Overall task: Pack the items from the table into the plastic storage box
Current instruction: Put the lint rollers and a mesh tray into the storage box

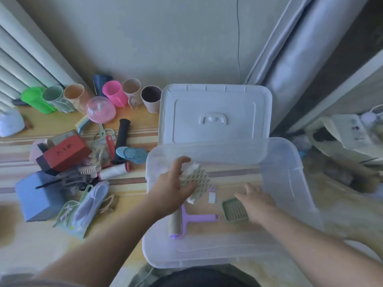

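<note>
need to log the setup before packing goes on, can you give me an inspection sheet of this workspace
surface: striped table, crowded on its left half
job's things: clear plastic storage box open, its lid propped behind it; lint roller, green grid tray and small white tag inside
clutter: row of cups, pink dome, red box, blue box, black handle unpacked
grippers: left hand holds honeycomb paper wrap in the box; right hand open beside the tray
cables: thin wire down the wall
surroundings: curtain right, radiator left
</note>
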`<state>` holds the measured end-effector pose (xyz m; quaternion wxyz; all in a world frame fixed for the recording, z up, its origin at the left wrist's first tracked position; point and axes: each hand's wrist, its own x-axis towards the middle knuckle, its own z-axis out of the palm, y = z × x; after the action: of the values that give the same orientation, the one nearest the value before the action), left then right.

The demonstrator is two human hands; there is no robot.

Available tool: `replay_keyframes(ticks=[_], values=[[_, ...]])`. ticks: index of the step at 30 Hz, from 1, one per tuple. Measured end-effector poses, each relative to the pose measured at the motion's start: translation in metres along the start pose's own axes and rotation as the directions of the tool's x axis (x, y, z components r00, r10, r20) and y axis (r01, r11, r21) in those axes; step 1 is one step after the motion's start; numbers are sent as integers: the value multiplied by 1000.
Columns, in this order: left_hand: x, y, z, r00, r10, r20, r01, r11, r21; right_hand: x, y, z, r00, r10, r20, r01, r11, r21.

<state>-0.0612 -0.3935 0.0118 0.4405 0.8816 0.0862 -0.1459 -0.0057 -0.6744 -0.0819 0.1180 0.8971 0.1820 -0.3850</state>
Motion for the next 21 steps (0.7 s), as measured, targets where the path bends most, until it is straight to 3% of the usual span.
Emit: replay_keyframes(ticks=[7,10,12,15,19,21], values=[[11,-9,58,979,-161,127,151,985,86,19,16,6,970,-156,185,147,987,59],[20,-13,74,967,-203,157,202,979,25,13,24,-13,970,-231,-78,243,946,214],[27,-15,85,958,-226,178,239,970,-51,4,24,-28,919,-324,-224,382,872,306],[35,-9,103,951,-253,180,283,944,-168,-8,12,-33,834,-447,-323,530,810,249],[37,-3,123,927,-288,239,358,869,-342,-4,6,-12,835,-388,-389,491,845,211],[35,-5,131,932,-275,237,344,878,-333,-1,10,-4,842,-351,-409,453,872,184]])
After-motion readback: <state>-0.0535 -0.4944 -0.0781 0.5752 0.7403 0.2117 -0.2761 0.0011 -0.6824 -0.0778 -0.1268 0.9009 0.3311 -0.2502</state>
